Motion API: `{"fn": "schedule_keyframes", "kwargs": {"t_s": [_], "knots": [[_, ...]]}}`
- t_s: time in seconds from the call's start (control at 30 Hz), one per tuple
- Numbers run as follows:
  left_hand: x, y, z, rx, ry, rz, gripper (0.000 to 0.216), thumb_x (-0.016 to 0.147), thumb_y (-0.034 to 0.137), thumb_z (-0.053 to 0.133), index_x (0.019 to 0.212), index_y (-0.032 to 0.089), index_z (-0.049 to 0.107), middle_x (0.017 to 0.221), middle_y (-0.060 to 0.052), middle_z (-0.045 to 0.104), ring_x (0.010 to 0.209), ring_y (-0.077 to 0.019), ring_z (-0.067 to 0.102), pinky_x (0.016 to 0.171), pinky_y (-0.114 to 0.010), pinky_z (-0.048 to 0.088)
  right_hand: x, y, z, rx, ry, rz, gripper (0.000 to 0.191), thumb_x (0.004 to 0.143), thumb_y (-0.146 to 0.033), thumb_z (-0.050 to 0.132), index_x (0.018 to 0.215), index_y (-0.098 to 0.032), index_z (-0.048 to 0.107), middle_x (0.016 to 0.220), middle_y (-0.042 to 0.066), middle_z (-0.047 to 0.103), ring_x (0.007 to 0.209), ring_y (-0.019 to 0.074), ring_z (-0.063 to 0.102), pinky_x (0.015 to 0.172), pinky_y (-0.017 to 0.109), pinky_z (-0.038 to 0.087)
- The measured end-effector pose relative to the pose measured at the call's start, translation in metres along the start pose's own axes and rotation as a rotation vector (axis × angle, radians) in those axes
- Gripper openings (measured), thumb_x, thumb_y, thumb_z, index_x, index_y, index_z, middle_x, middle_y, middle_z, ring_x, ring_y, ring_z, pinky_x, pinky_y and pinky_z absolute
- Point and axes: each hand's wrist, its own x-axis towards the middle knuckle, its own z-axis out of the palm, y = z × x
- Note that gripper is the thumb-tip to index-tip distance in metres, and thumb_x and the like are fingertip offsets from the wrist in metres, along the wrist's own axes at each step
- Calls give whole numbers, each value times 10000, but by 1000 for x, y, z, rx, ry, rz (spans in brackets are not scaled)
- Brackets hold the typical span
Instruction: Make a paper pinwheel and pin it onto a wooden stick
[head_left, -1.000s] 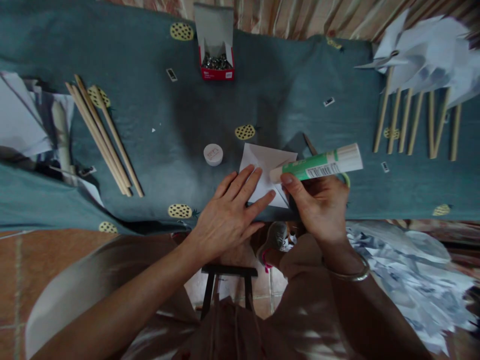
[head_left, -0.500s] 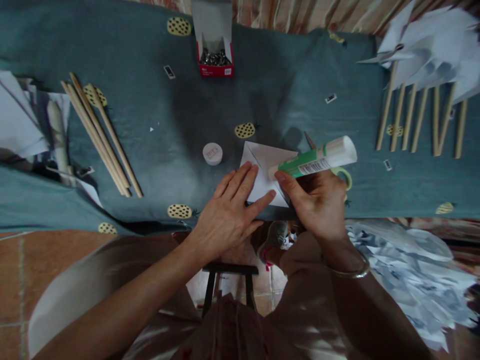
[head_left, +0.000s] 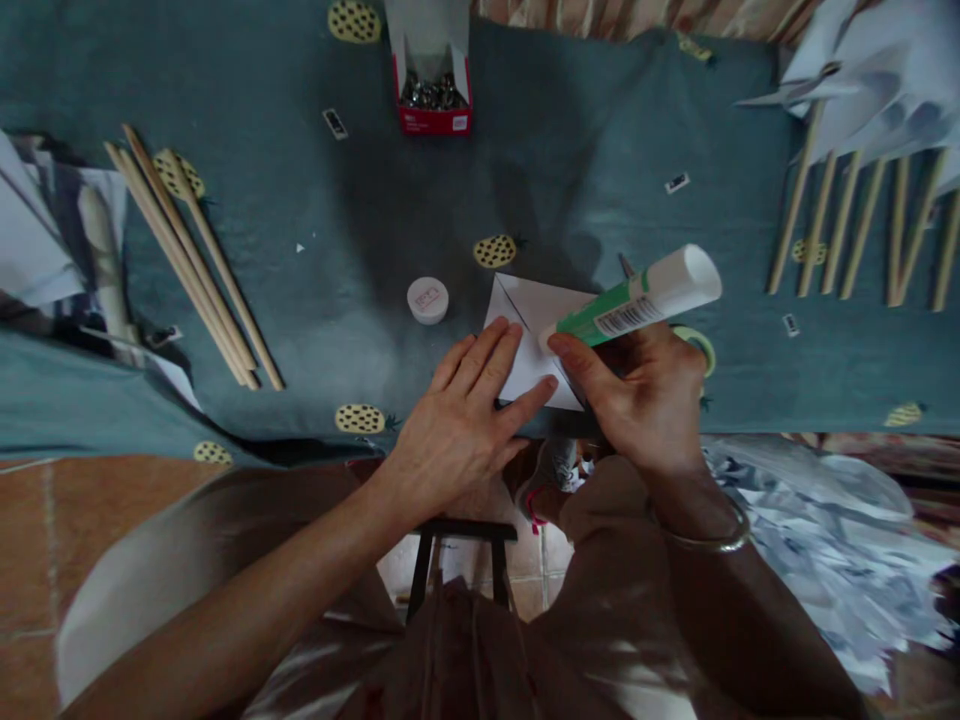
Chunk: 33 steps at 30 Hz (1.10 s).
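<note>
My left hand (head_left: 465, 415) lies flat with fingers stretched out on a folded white paper square (head_left: 534, 325) near the table's front edge. My right hand (head_left: 645, 395) is wrapped round a green and white glue stick (head_left: 637, 297), whose tip touches the paper's middle. The glue stick's white round cap (head_left: 427, 300) sits on the cloth just left of the paper. Scissors with a pale green handle (head_left: 697, 342) lie partly hidden behind my right hand.
A teal cloth (head_left: 300, 280) covers the table. Several wooden sticks (head_left: 195, 265) lie at the left, a red box of metal pins (head_left: 431, 95) at the back, finished paper pinwheels on sticks (head_left: 862, 180) at the right. Paper scraps (head_left: 825, 540) cover the floor at the right.
The glue stick has tilted more upright and its tip has slid a little along the paper. My left hand stays pressed on the paper. The view has shifted slightly.
</note>
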Motion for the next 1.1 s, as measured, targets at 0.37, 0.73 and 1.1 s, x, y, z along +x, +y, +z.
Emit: {"fn": "schedule_keyframes", "kwargs": {"t_s": [0.37, 0.73, 1.1], "knots": [[0, 0, 0, 2, 4, 9, 690, 853, 413, 748, 1457, 226, 470, 1606, -233, 343, 1506, -406, 303, 1147, -608, 349, 1, -3, 3, 34, -1, -14, 384, 823, -581, 704, 861, -199, 731, 712, 41, 735, 660, 214, 698, 650, 351, 555], [-3, -2, 4, -34, 38, 0, 677, 850, 379, 756, 1452, 247, 475, 1632, -212, 289, 1522, -417, 250, 1147, -626, 340, 4, -7, 4, -12, -6, -84, 347, 843, -551, 696, 837, -204, 717, 707, 35, 713, 641, 212, 681, 638, 360, 541], [-2, -1, 2, -18, 24, -1, 724, 833, 390, 773, 1469, 245, 458, 1634, -215, 293, 1522, -420, 251, 1143, -628, 350, 6, -11, 4, -54, -9, -144, 345, 861, -529, 686, 857, -185, 704, 752, 53, 740, 668, 217, 698, 613, 347, 514]]}}
